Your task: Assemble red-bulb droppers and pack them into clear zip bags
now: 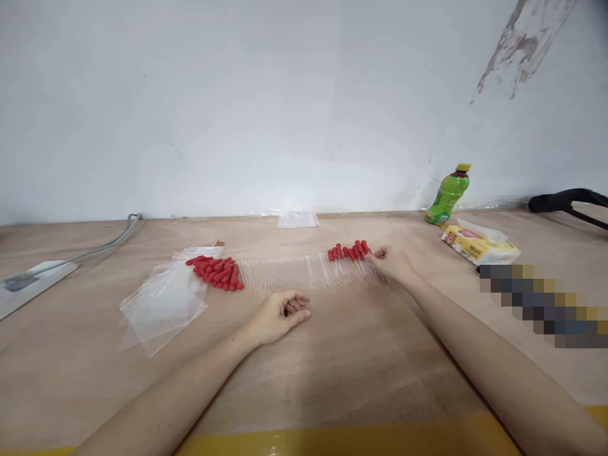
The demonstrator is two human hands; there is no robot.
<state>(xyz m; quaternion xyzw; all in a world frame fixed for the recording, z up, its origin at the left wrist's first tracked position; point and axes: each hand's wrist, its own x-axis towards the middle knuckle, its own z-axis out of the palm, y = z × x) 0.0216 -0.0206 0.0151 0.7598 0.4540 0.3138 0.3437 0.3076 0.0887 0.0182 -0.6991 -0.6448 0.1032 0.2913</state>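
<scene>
The right hand (392, 261) bent its fingers at the red-topped clear tubes (352, 251), clamped on one or not, I couldn't tell; the left hand (280, 315) lay half-curled, thumb apart from fingers, before a row of slim clear tubes (285, 272), seemingly aligned for easy picking; glossy red bulbs (219, 273) lay heaped leftward, by translucent plastic bags (166, 304); the tan wooden table's (351, 380) yellow band (304, 441) ran nearest, leaving room between.

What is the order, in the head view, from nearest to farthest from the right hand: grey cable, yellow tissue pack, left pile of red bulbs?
1. Yellow tissue pack: to the right of the right hand.
2. Left pile of red bulbs: left, past the clear tubes.
3. Grey cable: at the far left.
</scene>
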